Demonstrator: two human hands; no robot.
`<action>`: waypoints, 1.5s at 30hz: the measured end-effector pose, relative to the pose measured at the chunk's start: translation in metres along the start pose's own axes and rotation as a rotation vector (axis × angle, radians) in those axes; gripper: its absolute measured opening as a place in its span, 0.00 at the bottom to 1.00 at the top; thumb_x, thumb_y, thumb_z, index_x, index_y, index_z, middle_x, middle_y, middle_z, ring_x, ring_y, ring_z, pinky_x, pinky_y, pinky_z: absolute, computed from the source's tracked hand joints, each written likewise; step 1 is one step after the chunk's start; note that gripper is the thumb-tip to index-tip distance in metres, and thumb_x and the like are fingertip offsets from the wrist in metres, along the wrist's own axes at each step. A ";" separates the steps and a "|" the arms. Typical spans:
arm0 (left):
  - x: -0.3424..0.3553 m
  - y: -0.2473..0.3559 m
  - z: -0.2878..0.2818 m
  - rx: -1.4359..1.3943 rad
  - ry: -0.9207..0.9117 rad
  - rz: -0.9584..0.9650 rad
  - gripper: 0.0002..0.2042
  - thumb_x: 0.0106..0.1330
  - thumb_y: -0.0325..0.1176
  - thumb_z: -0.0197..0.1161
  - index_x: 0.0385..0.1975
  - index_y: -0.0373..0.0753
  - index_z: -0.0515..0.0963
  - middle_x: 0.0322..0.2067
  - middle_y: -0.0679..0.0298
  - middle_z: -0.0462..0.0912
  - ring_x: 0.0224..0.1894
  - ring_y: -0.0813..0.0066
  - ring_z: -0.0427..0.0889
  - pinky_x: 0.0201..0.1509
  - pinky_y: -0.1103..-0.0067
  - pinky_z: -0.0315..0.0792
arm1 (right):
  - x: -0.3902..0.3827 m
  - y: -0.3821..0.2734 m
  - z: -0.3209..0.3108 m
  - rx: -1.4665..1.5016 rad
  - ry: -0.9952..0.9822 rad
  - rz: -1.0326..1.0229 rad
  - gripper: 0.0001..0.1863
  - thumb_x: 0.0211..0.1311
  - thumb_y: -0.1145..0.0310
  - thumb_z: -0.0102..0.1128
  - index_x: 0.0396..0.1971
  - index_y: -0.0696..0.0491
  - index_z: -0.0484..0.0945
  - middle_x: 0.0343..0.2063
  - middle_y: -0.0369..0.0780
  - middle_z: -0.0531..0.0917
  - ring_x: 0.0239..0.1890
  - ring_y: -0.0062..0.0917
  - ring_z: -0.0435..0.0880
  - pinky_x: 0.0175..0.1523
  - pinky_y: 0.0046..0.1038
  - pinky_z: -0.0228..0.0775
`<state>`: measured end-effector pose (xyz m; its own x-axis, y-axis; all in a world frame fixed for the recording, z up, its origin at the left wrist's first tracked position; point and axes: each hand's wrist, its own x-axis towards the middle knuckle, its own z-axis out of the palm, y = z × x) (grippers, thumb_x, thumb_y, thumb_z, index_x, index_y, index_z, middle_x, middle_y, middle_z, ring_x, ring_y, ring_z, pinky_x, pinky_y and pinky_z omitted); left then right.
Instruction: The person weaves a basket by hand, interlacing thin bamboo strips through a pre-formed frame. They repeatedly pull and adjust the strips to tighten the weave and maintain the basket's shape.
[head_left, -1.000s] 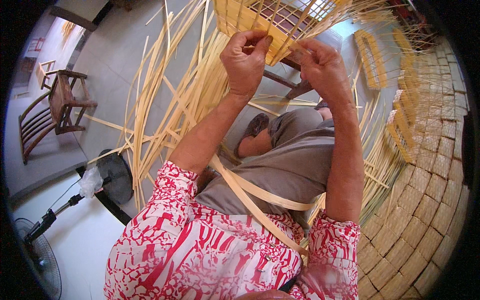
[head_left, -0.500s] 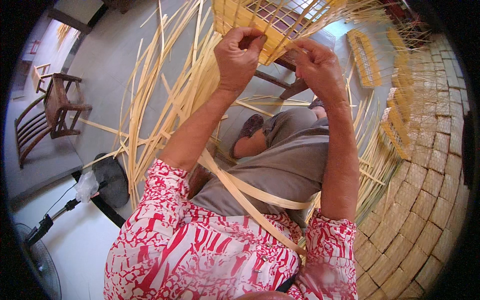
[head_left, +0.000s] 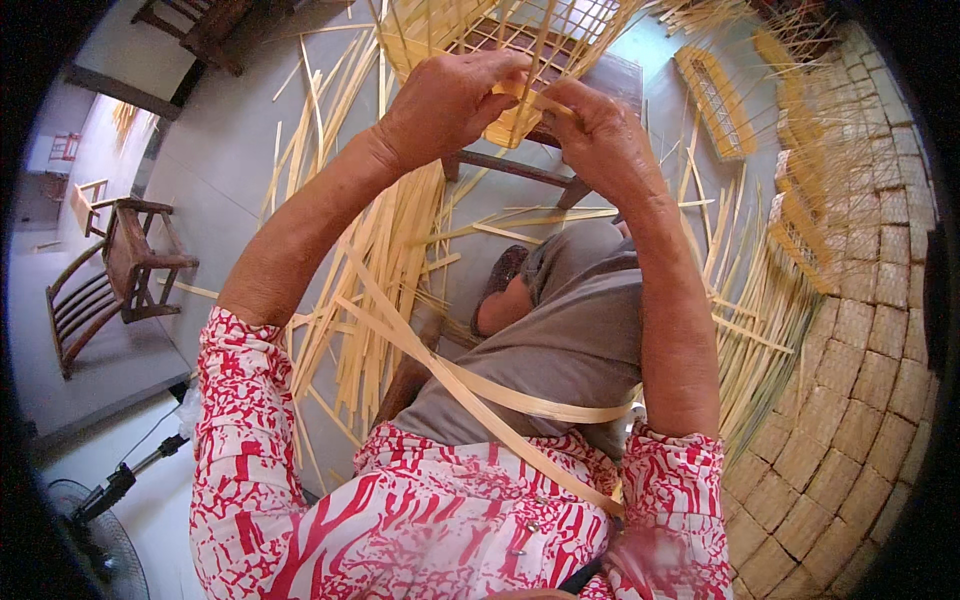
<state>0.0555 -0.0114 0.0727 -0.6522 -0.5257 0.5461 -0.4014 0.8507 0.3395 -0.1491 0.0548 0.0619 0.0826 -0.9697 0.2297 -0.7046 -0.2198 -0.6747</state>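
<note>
My left hand (head_left: 455, 105) is closed at the near lower part of a yellow bamboo basket (head_left: 405, 40), with its thumb and fingertips gripping it. My right hand (head_left: 597, 135) pinches the same basket's corner, close to the left hand; the exact strip between the fingers is partly hidden. The basket has an open lattice and long loose strip ends standing out. A dark wooden bench (head_left: 615, 75) is behind it. Pale flat bamboo strips (head_left: 480, 405) lie across my lap over grey trousers.
Loose strips (head_left: 350, 330) are heaped on the floor at both sides. A wooden chair (head_left: 135, 265) and a black fan (head_left: 85, 530) are at left. Yellow woven pieces (head_left: 715, 100) lie at right beside a paving of straw-coloured woven blocks (head_left: 850, 420).
My left hand has moved left and turned more horizontal, its forearm swinging outward. My right hand has shifted slightly left and down. The basket has moved left with them.
</note>
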 end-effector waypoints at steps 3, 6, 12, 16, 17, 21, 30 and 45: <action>0.005 -0.012 -0.005 0.001 -0.167 0.035 0.09 0.62 0.26 0.66 0.42 0.39 0.79 0.32 0.61 0.86 0.30 0.64 0.86 0.34 0.73 0.79 | 0.000 0.001 0.004 -0.031 0.028 -0.066 0.09 0.65 0.63 0.58 0.42 0.45 0.81 0.28 0.50 0.84 0.34 0.49 0.85 0.38 0.47 0.76; 0.009 -0.016 -0.007 -0.111 -0.200 0.097 0.07 0.61 0.24 0.65 0.38 0.38 0.79 0.31 0.61 0.85 0.31 0.66 0.87 0.35 0.73 0.79 | -0.004 0.001 0.003 -0.085 0.029 -0.117 0.07 0.65 0.63 0.57 0.39 0.45 0.80 0.26 0.48 0.84 0.33 0.49 0.85 0.37 0.47 0.76; 0.011 -0.011 -0.014 -0.096 -0.300 0.034 0.06 0.61 0.22 0.65 0.37 0.38 0.81 0.30 0.61 0.85 0.32 0.70 0.87 0.37 0.77 0.80 | -0.005 -0.002 0.004 -0.162 0.084 -0.216 0.06 0.65 0.63 0.56 0.36 0.46 0.79 0.25 0.45 0.84 0.32 0.47 0.85 0.35 0.47 0.75; 0.006 -0.013 -0.015 -0.106 -0.259 0.105 0.06 0.62 0.22 0.64 0.37 0.37 0.81 0.30 0.61 0.85 0.31 0.74 0.86 0.34 0.78 0.80 | 0.004 0.005 0.003 -0.372 0.109 -0.335 0.09 0.65 0.60 0.58 0.36 0.49 0.80 0.25 0.44 0.85 0.32 0.43 0.86 0.36 0.45 0.76; 0.006 -0.012 -0.017 -0.132 -0.248 0.101 0.06 0.62 0.22 0.64 0.37 0.37 0.81 0.31 0.61 0.85 0.30 0.74 0.86 0.34 0.78 0.80 | 0.006 0.007 0.001 -0.373 0.108 -0.340 0.10 0.65 0.58 0.59 0.35 0.49 0.81 0.25 0.43 0.85 0.32 0.43 0.86 0.36 0.44 0.76; -0.006 -0.009 -0.022 -0.200 -0.290 0.093 0.05 0.61 0.22 0.65 0.36 0.36 0.81 0.32 0.61 0.86 0.30 0.72 0.86 0.34 0.78 0.79 | 0.007 0.003 0.001 -0.382 0.077 -0.343 0.16 0.63 0.50 0.60 0.30 0.48 0.82 0.24 0.42 0.85 0.30 0.41 0.86 0.35 0.43 0.77; -0.016 -0.011 -0.039 -0.200 -0.326 0.150 0.05 0.61 0.25 0.69 0.35 0.35 0.81 0.32 0.60 0.85 0.33 0.66 0.85 0.37 0.76 0.78 | 0.028 0.001 0.002 -0.261 -0.036 -0.582 0.15 0.63 0.50 0.60 0.30 0.44 0.85 0.23 0.42 0.85 0.29 0.39 0.87 0.34 0.41 0.78; -0.022 -0.019 -0.035 -0.343 -0.346 -0.063 0.11 0.63 0.26 0.69 0.42 0.37 0.76 0.37 0.66 0.80 0.34 0.78 0.81 0.37 0.81 0.76 | 0.041 -0.007 -0.009 -0.251 -0.185 -0.523 0.17 0.64 0.54 0.61 0.23 0.52 0.79 0.22 0.46 0.82 0.28 0.45 0.83 0.34 0.42 0.73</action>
<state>0.1002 -0.0159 0.0809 -0.8323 -0.4949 0.2499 -0.2497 0.7370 0.6281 -0.1474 0.0178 0.0818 0.5683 -0.7470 0.3451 -0.6798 -0.6625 -0.3145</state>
